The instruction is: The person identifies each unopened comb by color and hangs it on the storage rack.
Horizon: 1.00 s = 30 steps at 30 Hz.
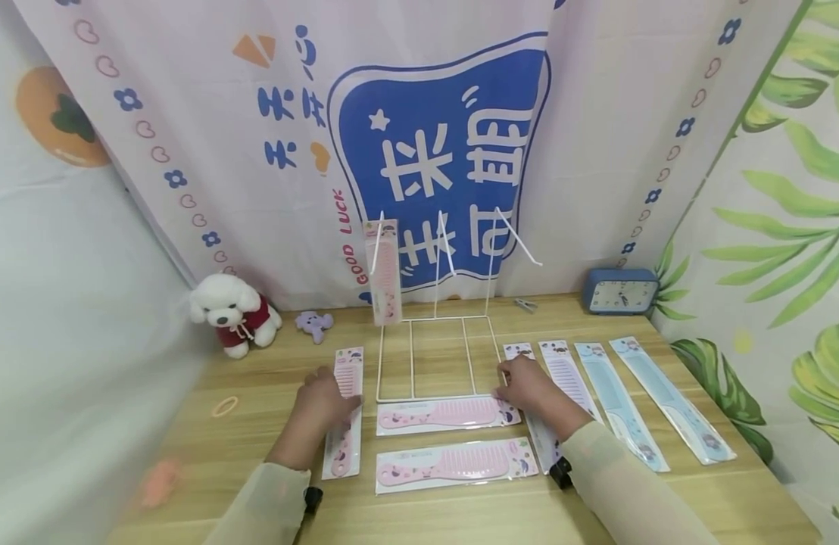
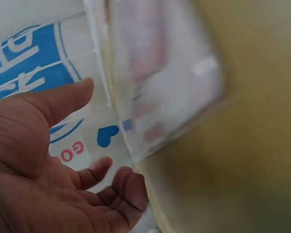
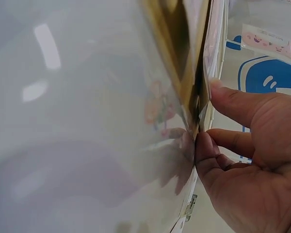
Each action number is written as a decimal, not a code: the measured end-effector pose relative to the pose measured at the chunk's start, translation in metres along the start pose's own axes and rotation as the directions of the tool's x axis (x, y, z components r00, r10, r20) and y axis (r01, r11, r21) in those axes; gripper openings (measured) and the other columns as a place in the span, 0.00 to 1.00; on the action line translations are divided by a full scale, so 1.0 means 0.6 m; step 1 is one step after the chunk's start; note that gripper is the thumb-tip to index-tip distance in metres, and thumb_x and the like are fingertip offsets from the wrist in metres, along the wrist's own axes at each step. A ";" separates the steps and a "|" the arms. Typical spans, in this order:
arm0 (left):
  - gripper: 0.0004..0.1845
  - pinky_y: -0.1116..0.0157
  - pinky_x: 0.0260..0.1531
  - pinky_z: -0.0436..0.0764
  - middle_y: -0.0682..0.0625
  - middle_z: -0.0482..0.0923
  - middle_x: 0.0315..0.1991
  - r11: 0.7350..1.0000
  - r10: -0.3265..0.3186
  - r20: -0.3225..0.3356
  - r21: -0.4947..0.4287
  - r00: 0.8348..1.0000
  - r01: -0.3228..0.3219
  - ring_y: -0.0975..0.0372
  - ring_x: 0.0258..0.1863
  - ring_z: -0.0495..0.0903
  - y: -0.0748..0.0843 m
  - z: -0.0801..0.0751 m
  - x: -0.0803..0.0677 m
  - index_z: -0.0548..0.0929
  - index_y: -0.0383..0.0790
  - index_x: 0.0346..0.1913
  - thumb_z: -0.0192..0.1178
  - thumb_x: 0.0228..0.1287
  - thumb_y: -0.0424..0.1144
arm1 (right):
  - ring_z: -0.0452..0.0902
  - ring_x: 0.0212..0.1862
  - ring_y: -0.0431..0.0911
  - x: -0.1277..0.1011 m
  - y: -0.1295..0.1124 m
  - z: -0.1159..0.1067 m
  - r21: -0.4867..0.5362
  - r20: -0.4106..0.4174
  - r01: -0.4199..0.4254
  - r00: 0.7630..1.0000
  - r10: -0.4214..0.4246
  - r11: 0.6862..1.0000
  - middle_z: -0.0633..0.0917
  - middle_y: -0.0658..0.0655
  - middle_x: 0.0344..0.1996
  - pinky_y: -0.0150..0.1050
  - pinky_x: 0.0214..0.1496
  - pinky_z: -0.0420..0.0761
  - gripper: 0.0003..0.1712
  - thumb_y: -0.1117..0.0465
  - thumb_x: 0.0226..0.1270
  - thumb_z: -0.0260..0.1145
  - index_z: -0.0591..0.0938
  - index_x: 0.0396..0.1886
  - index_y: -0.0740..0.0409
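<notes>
Several packaged combs lie on the table. My left hand is over an upright-lying pink comb pack; in the left wrist view its thumb and fingers are spread apart beside a blurred pack. At the right end of a crosswise pink comb pack is my right hand, near the front right corner of a white wire rack. In the right wrist view its thumb touches the pack's edge, fingers apart from the thumb. Another crosswise pink comb pack lies nearer. One pink comb pack hangs on the rack's left hook.
Right of the rack lie a purple comb pack and blue comb packs. A white plush dog, a purple toy, a clip and a blue clock stand or lie at the back.
</notes>
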<state>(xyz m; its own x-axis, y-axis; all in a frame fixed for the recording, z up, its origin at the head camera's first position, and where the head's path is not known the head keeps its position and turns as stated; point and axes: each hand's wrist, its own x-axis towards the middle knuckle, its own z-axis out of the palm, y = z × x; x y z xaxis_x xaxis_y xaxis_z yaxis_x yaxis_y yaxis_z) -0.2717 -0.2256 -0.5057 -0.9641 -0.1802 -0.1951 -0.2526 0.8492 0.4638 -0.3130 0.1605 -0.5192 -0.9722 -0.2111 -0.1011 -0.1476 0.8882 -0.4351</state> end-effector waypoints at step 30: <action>0.42 0.42 0.51 0.86 0.18 0.77 0.49 0.991 -0.016 0.108 0.133 0.994 0.002 0.41 0.44 0.80 -0.062 -0.053 -0.010 0.56 0.05 0.69 0.63 0.61 0.30 | 0.81 0.46 0.50 0.001 0.001 0.001 -0.012 0.002 0.004 1.000 -0.004 1.000 0.88 0.63 0.49 0.52 0.55 0.87 0.29 0.58 0.69 0.80 0.86 0.66 0.66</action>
<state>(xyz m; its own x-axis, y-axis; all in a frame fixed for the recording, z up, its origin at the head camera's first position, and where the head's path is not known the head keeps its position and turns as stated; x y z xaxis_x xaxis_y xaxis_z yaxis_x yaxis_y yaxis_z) -0.2591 -0.2717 -0.4944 -0.9454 -0.1396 -0.2946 -0.2414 0.9072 0.3447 -0.3135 0.1609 -0.5199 -0.9713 -0.2153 -0.1013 -0.1535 0.8923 -0.4245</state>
